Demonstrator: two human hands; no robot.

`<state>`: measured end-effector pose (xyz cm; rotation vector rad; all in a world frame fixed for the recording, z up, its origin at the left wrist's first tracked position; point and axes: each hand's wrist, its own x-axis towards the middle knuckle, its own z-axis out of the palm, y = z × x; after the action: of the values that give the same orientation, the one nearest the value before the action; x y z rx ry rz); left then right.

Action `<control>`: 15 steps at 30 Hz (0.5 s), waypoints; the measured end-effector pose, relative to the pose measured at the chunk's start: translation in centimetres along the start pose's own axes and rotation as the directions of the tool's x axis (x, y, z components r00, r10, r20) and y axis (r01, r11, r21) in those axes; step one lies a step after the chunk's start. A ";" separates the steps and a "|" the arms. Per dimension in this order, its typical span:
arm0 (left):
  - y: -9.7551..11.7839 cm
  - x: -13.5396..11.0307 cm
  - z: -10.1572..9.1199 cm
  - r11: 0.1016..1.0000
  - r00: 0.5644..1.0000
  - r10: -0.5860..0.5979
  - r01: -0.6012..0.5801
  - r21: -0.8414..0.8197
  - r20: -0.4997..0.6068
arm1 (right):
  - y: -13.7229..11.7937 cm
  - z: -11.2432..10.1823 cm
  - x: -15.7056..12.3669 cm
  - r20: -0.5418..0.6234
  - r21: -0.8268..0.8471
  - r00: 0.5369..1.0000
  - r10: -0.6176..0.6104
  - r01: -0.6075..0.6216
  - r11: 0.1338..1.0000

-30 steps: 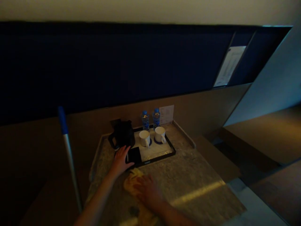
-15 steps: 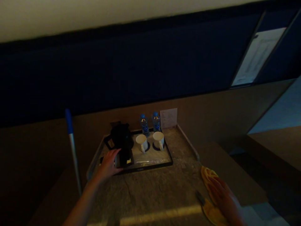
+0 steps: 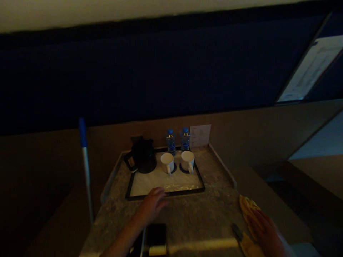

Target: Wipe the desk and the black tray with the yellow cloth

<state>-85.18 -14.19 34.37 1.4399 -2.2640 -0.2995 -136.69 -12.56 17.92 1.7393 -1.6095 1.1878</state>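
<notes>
My left hand hovers with loosely spread fingers just in front of the black-rimmed tray and holds nothing. A small black box lies on the stone counter under my left forearm. On the tray stand a black kettle, two white mugs and two small water bottles. My right hand presses a yellow cloth flat on the counter's right edge.
A pole with a blue grip leans at the counter's left side. A white card stands against the back wall. A small dark object lies beside the cloth. A lower wooden ledge runs to the right.
My left hand has left the tray's left end; the black box, on the tray before, now lies on the counter near me. The right hand with the cloth stays at the right edge.
</notes>
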 end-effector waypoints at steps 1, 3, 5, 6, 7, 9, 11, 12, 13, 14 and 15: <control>0.7 2.5 -0.1 0.998 1.000 0.019 -0.019 0.065 -0.001 | -0.5 -0.3 0.0 0.004 -0.007 1.000 0.013 -0.013 1.000; 1.4 7.0 0.6 0.994 0.999 0.026 -0.030 0.106 0.039 | -1.6 -1.2 -0.2 0.000 -0.006 1.000 0.004 -0.004 1.000; 1.5 10.3 1.8 0.991 0.997 0.008 -0.019 0.134 0.083 | -3.0 -2.3 -0.4 -0.023 0.010 1.000 0.014 -0.014 1.000; 1.3 11.3 2.4 0.990 0.994 -0.007 -0.008 0.141 0.105 | -3.8 -2.9 -0.4 -0.037 0.020 0.999 0.032 -0.031 0.999; 1.2 12.0 2.8 0.990 0.992 -0.016 -0.002 0.144 0.127 | -4.7 -3.6 -0.2 -0.051 0.029 0.997 0.058 -0.057 0.998; 0.9 12.5 3.0 0.992 0.983 -0.012 -0.012 0.128 0.181 | -6.8 -5.0 1.0 -0.082 0.031 0.988 0.128 -0.126 0.992; 0.8 12.0 2.2 0.994 0.977 0.029 -0.050 0.094 0.213 | -9.3 -5.9 3.3 -0.131 0.045 0.969 0.209 -0.205 0.978; 0.7 11.4 1.5 0.995 0.978 0.052 -0.069 0.076 0.201 | -10.7 -6.1 4.8 -0.162 0.062 0.959 0.232 -0.225 0.972; 0.3 10.5 0.7 0.995 0.983 0.067 -0.078 0.060 0.170 | -12.3 -6.0 6.5 -0.184 0.089 0.955 0.232 -0.219 0.972; -0.4 9.4 -0.1 0.996 0.990 0.064 -0.071 0.051 0.127 | -13.9 -5.5 8.2 -0.194 0.124 0.957 0.216 -0.195 0.973; -1.4 8.2 -0.8 0.999 0.997 0.041 -0.043 0.033 0.065 | -15.7 -4.7 9.8 -0.176 0.155 0.968 0.177 -0.151 0.976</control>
<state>-86.63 -22.11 36.47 1.4163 -2.3588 -0.3000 -123.58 -10.99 31.67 1.5437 -1.6130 1.5310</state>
